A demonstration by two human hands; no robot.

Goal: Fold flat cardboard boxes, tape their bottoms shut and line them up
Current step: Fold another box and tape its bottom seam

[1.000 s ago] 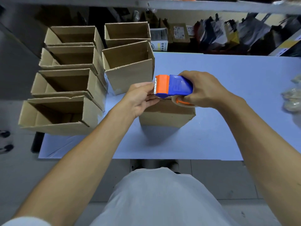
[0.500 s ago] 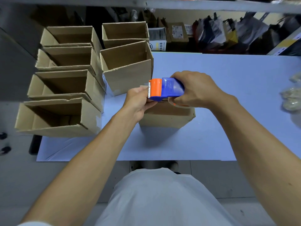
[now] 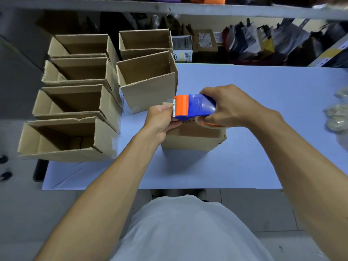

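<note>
The right hand (image 3: 231, 107) grips the tape dispenser (image 3: 194, 106) above the cardboard box (image 3: 194, 137); the left hand (image 3: 162, 119) pinches its tape end, ready to stick it down.

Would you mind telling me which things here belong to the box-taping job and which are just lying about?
Job in hand:
- tape dispenser, gripped by right hand
- box being taped, left hand at its edge
- finished open boxes

Lying about:
- pale bags at table's right edge
- shelf clutter behind
</note>
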